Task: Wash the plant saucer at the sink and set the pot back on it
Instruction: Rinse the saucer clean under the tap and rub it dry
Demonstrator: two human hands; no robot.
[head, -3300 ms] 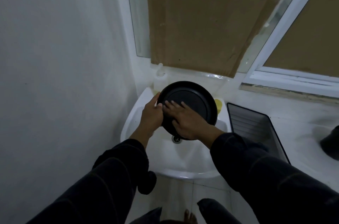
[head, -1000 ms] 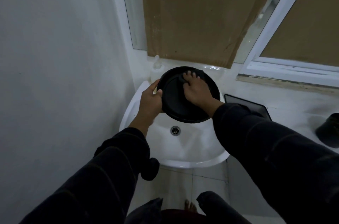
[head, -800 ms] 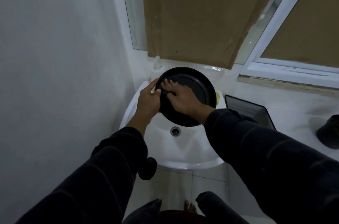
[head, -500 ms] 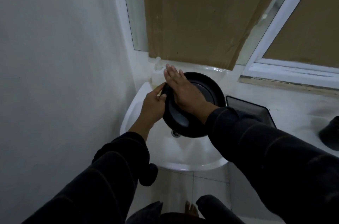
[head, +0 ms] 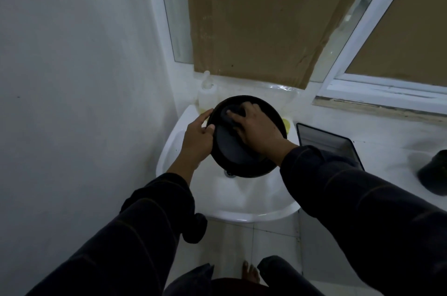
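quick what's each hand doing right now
Left hand: grips the rim of the black plant saucer over the sink.
Right hand: fingers flat on the saucer's face, holding nothing.

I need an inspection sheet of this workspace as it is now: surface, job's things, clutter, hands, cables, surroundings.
Surface: white sink, white counter at its right.
Job's things: black saucer held tilted over the sink; dark pot on the counter, cut by the frame edge.
Clutter: white pump bottle behind the sink; dark tray beside it.
Hands: left hand grips the saucer's rim; right hand rests inside the saucer.
Cables: nothing seen.
Surroundings: cardboard over the window, white wall.
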